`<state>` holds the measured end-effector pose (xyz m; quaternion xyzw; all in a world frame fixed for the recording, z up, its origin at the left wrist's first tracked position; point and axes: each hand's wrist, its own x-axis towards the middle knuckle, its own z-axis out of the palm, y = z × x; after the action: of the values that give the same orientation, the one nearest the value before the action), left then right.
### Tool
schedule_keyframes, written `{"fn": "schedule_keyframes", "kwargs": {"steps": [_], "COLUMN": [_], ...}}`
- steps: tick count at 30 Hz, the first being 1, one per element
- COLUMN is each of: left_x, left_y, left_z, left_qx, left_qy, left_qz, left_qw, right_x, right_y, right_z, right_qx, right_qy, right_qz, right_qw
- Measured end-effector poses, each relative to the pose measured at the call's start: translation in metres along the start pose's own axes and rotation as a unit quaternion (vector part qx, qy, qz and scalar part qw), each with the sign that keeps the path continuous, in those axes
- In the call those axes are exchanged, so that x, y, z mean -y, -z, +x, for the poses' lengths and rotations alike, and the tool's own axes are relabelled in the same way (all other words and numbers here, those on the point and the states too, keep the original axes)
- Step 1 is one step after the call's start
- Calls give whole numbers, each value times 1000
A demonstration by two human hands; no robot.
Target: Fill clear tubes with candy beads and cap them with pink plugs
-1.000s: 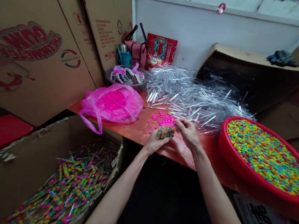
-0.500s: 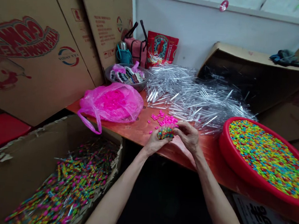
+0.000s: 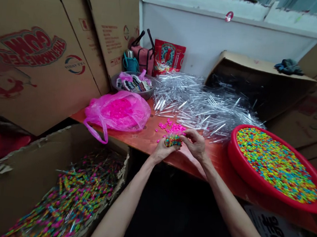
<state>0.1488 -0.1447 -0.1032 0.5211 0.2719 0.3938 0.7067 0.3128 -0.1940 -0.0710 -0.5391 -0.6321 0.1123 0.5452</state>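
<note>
Table [image 3: 142, 139]: orange-red, set against a white wall, with cardboard cartons [image 3: 41, 46] leaning at both sides.
Tubes [image 3: 199, 104]: clear, heaped at the table's back.
Basin [image 3: 243, 175]: red, on the right, full of coloured beads [image 3: 276, 166].
Bag [image 3: 118, 110]: pink, on the left, with pink contents.
Caps [image 3: 171, 127]: pink, loose, just beyond the hands.
Bowl [image 3: 147, 92]: metal, behind the bag.
Box [image 3: 12, 186]: open, below the table on the left, full of bead-filled tubes.
Bundle [image 3: 173, 139]: filled tubes, over the table's front edge.
Left hand [image 3: 161, 149]: fingers clamped round the bundle.
Right hand [image 3: 197, 145]: fingertips pinched together at the bundle's top.
</note>
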Motion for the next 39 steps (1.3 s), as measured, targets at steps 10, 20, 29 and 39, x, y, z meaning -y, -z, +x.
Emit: {"fn": "schedule_keyframes", "kwargs": {"steps": [10, 20, 29, 39], "left_x": [1, 0, -2, -1], "left_y": [5, 3, 5, 2], "left_z": [4, 2, 3, 3], "left_qx": [32, 14, 25, 21], "left_qy": [3, 5, 19, 12], "left_qz": [19, 2, -14, -9], "left_qw": [999, 1000, 999, 1000], "right_x": [6, -4, -3, 0], "right_y": [25, -2, 0, 2], "right_z": [17, -7, -8, -12], "right_qx": [105, -58, -39, -50], "right_qy": [64, -46, -39, -53], "right_qz": [-35, 49, 77, 67], "right_qw": [992, 996, 995, 995]}}
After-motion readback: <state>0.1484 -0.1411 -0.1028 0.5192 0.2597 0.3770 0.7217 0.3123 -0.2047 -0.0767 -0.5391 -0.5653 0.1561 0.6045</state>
